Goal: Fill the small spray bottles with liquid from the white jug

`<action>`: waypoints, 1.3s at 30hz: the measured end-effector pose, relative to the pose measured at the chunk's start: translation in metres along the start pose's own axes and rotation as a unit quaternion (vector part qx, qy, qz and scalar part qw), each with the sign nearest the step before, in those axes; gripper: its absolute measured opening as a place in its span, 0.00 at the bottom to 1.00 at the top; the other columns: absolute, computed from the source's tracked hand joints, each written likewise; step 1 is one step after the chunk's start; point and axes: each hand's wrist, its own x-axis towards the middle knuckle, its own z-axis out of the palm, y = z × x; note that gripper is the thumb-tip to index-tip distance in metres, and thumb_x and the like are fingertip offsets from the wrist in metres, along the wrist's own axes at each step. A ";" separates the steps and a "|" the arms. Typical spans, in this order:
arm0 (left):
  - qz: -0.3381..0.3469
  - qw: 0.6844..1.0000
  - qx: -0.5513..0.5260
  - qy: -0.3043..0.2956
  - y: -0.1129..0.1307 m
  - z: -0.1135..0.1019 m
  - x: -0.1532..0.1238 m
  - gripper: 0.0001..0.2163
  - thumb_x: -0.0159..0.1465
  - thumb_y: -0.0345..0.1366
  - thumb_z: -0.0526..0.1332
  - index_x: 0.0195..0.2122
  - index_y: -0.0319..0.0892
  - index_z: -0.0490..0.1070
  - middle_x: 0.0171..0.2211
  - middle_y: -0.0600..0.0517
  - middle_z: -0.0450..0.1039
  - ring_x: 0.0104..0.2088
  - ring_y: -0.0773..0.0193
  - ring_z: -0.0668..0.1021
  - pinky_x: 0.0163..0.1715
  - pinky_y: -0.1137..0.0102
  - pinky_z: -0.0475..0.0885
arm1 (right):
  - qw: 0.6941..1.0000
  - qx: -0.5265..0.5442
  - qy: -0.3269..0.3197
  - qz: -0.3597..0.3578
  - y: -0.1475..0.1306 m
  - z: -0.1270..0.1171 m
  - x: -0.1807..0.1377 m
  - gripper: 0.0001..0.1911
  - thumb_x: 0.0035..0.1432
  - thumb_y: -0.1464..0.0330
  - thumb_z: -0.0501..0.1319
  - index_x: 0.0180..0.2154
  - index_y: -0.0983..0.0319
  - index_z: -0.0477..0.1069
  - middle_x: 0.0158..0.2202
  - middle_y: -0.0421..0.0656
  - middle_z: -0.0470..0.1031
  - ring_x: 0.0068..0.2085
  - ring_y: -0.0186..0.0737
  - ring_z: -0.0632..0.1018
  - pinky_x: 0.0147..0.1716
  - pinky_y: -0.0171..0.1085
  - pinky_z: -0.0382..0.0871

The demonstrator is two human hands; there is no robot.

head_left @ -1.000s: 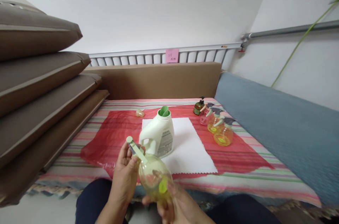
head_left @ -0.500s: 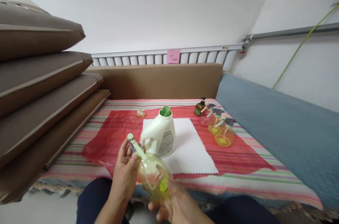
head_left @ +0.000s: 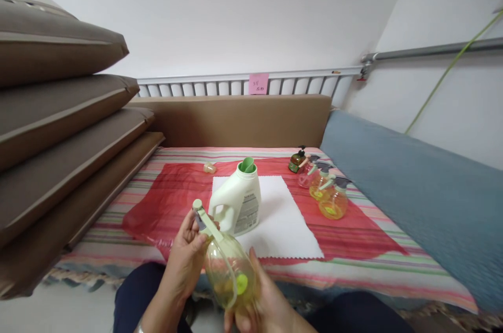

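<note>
I hold a round, clear yellowish spray bottle [head_left: 228, 270] over my lap, tilted with its pale green trigger head pointing up and left. My left hand [head_left: 184, 265] is closed round the head and neck of the bottle. My right hand [head_left: 261, 304] cups the bottle's body from below and the right, fingers wrapped on it. Just beyond stands a white detergent jug [head_left: 238, 199] with an open green spout, on a white cloth [head_left: 283, 217].
A red plastic sheet [head_left: 165, 191] covers the striped bed. Three filled spray bottles [head_left: 328, 194] and a small dark pump bottle [head_left: 297, 160] stand at the right. A small cap-like piece [head_left: 209, 168] lies far left. Brown cushions [head_left: 58, 128] are stacked left, a blue mattress [head_left: 412, 186] right.
My right hand has shifted further up round the bottle's side. The bottle has tipped slightly and stayed in both hands.
</note>
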 end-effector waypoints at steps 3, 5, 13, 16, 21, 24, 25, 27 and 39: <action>0.006 1.000 0.006 -0.021 -0.002 -0.004 -0.001 0.30 0.44 0.33 0.72 0.50 0.47 0.68 0.37 0.50 0.75 0.36 0.62 0.77 0.38 0.72 0.71 | 1.000 0.022 0.019 0.006 -0.003 -0.001 0.000 0.56 0.43 0.33 0.36 0.44 0.77 0.68 0.30 0.60 0.78 0.21 0.40 0.78 0.14 0.32 0.69; 0.006 0.999 0.010 -0.039 -0.005 -0.008 -0.002 0.31 0.46 0.33 0.71 0.53 0.49 0.65 0.40 0.48 0.75 0.39 0.60 0.77 0.39 0.71 0.72 | 0.999 0.019 0.028 0.003 -0.004 -0.001 0.000 0.56 0.43 0.33 0.37 0.47 0.76 0.67 0.32 0.59 0.78 0.22 0.41 0.78 0.15 0.34 0.69; 0.051 0.998 0.016 -0.012 -0.010 -0.012 -0.002 0.30 0.48 0.31 0.70 0.53 0.50 0.66 0.45 0.49 0.72 0.40 0.64 0.77 0.40 0.73 0.72 | 0.987 -0.087 0.017 -0.134 0.010 0.000 -0.006 0.39 0.47 0.44 0.57 0.54 0.63 0.61 0.30 0.47 0.79 0.20 0.32 0.76 0.17 0.27 0.67; 0.058 0.998 0.024 -0.009 -0.008 -0.008 -0.003 0.29 0.47 0.31 0.70 0.52 0.50 0.67 0.44 0.50 0.73 0.42 0.63 0.76 0.42 0.73 0.71 | 0.992 -0.083 -0.019 -0.096 0.011 -0.004 -0.003 0.45 0.47 0.39 0.50 0.47 0.73 0.67 0.27 0.52 0.78 0.14 0.28 0.69 0.12 0.26 0.62; 0.046 0.999 0.008 -0.016 -0.007 -0.005 -0.004 0.27 0.46 0.31 0.71 0.48 0.48 0.69 0.41 0.51 0.75 0.40 0.63 0.77 0.43 0.70 0.70 | 0.999 -0.032 -0.028 -0.018 0.009 -0.010 0.000 0.56 0.42 0.33 0.33 0.36 0.77 0.72 0.19 0.54 0.75 0.14 0.34 0.71 0.11 0.28 0.60; 0.049 0.999 0.012 -0.017 -0.010 -0.007 -0.005 0.28 0.47 0.31 0.70 0.50 0.50 0.67 0.41 0.52 0.74 0.40 0.64 0.77 0.43 0.71 0.70 | 0.999 -0.040 -0.004 -0.035 0.010 -0.010 -0.003 0.55 0.42 0.33 0.35 0.41 0.74 0.70 0.26 0.54 0.77 0.19 0.34 0.74 0.16 0.29 0.64; 0.054 0.998 0.018 -0.011 -0.010 -0.008 -0.005 0.29 0.47 0.31 0.70 0.51 0.50 0.67 0.40 0.52 0.74 0.40 0.65 0.77 0.42 0.72 0.70 | 0.998 -0.044 0.001 -0.051 0.010 -0.009 -0.004 0.53 0.44 0.34 0.37 0.44 0.73 0.69 0.27 0.53 0.77 0.20 0.33 0.74 0.18 0.29 0.65; 0.059 0.998 0.027 0.001 -0.011 -0.010 -0.006 0.29 0.46 0.31 0.71 0.51 0.50 0.67 0.39 0.53 0.74 0.39 0.65 0.77 0.42 0.73 0.70 | 0.996 -0.053 -0.002 -0.072 0.011 -0.008 -0.006 0.49 0.47 0.36 0.41 0.48 0.71 0.67 0.28 0.51 0.77 0.20 0.32 0.74 0.20 0.30 0.66; 0.052 0.998 0.019 0.016 -0.007 -0.010 -0.006 0.29 0.45 0.30 0.72 0.49 0.51 0.68 0.38 0.54 0.76 0.38 0.66 0.78 0.41 0.74 0.71 | 0.996 -0.050 -0.026 -0.062 0.012 -0.010 -0.003 0.52 0.46 0.35 0.38 0.48 0.73 0.66 0.28 0.52 0.77 0.20 0.32 0.74 0.20 0.30 0.65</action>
